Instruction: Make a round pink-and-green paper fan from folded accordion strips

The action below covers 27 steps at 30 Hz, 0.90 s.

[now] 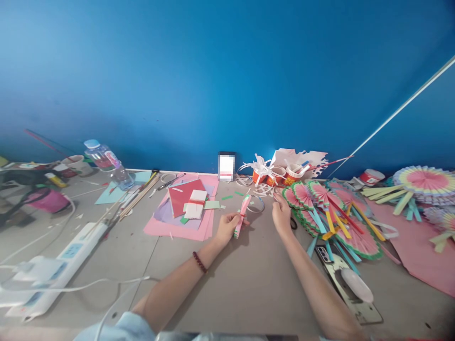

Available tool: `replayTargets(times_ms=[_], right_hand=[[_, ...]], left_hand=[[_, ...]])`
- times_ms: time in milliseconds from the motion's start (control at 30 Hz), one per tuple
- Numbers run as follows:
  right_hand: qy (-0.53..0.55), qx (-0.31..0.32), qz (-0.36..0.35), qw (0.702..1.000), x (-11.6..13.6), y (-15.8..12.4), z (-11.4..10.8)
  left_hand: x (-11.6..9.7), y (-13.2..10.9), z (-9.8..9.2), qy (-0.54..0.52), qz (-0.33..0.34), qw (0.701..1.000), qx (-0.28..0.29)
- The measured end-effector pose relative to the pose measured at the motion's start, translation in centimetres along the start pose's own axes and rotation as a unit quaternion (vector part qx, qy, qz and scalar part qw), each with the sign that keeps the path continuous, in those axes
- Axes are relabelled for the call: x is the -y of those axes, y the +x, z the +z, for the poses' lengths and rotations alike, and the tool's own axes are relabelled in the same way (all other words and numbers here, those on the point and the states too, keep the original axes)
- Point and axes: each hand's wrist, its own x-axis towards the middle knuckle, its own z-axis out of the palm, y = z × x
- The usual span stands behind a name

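Note:
My left hand [229,226] is closed on a narrow folded paper fan [242,217]. The fan is pink with green and white edges, pleated shut and bound with red at its middle. My right hand [281,214] is apart from it, to the right, near a pile of white paper strips [263,189]. Its fingers point away from me and look drawn together; what is between them, if anything, cannot be made out. A black loop [293,223], like a scissor handle, lies beside that hand. Small green paper scraps [226,198] lie beyond my left hand.
Pink, purple and red paper sheets [156,228] lie left. Red cups [289,174] stand against the blue wall. Finished paper fans [359,234], a phone [366,305] and a white mouse [357,285] are right. A power strip [71,258] and tilted bottle [106,158] are left.

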Motion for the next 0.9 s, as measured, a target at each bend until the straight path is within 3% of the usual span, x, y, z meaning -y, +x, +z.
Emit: replayTargets(times_ms=[167, 233, 333, 400, 733, 900], right_hand=[[-0.094, 0.013, -0.094, 0.991, 1.3, -0.9, 0.3], [-0.065, 0.061, -0.108, 0.990, 2.6, -1.6, 0.5], [0.041, 0.182, -0.051, 0.981, 4.5, -2.7, 0.9], [0.086, 0.230, -0.020, 0.969, 5.4, -3.4, 1.3], [0.112, 0.234, -0.018, 0.966, 5.5, -4.1, 1.7], [0.160, 0.230, 0.011, 0.960, 5.0, -3.9, 1.9]], left_hand=[[0.5, 0.4, -0.2, 0.000, 0.010, 1.000, 0.001], [0.5, 0.4, -0.2, 0.002, 0.012, 1.000, 0.001], [0.5, 0.3, -0.2, 0.013, 0.017, 1.000, 0.008], [0.5, 0.2, -0.1, 0.027, 0.022, 0.999, 0.011], [0.0, -0.1, 0.1, 0.049, 0.055, 0.997, 0.029], [0.0, 0.0, 0.0, 0.050, 0.061, 0.997, 0.006]])
